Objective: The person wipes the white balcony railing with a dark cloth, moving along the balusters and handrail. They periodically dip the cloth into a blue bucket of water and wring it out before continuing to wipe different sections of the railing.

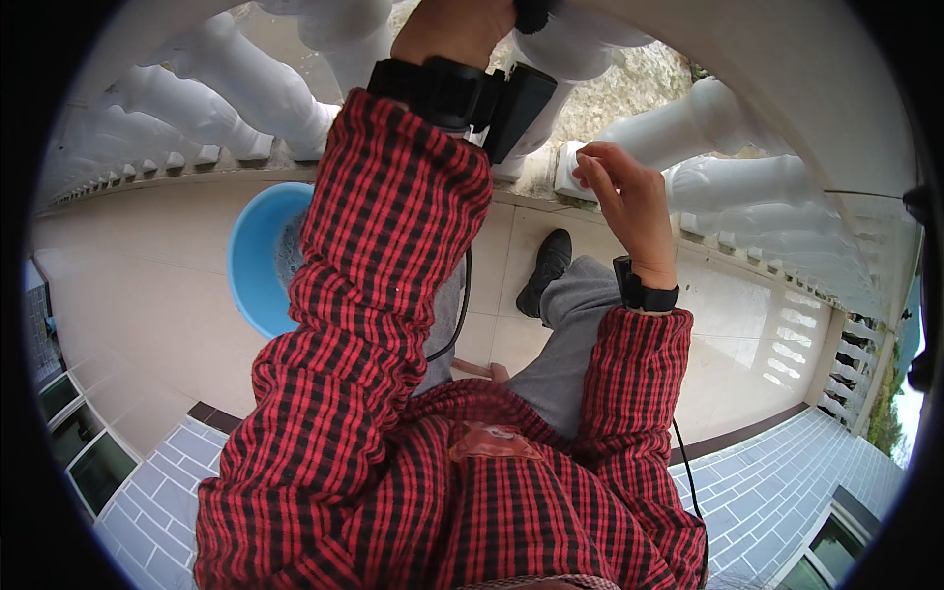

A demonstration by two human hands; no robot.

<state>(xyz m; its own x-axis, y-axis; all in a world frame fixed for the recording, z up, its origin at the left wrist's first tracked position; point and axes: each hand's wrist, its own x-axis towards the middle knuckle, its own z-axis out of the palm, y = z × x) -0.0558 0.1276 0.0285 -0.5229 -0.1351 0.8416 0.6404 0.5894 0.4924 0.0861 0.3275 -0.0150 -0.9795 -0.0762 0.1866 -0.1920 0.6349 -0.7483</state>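
My left hand reaches up to the white balustrade at the top of the view; its fingers are largely cut off or hidden, and a dark object shows beside it. Whether the hand grips that object cannot be told. With fingers curled and nothing visible in them, my right hand hovers beside the foot of a white baluster. Both wrists wear black straps. A blue plastic basin with sudsy water stands on the floor, partly behind my left sleeve.
White balusters line the far side under a pale handrail. My black shoe rests on the tiled floor. A black cable hangs beside my left sleeve. Grey brick-patterned walls with windows stand behind me.
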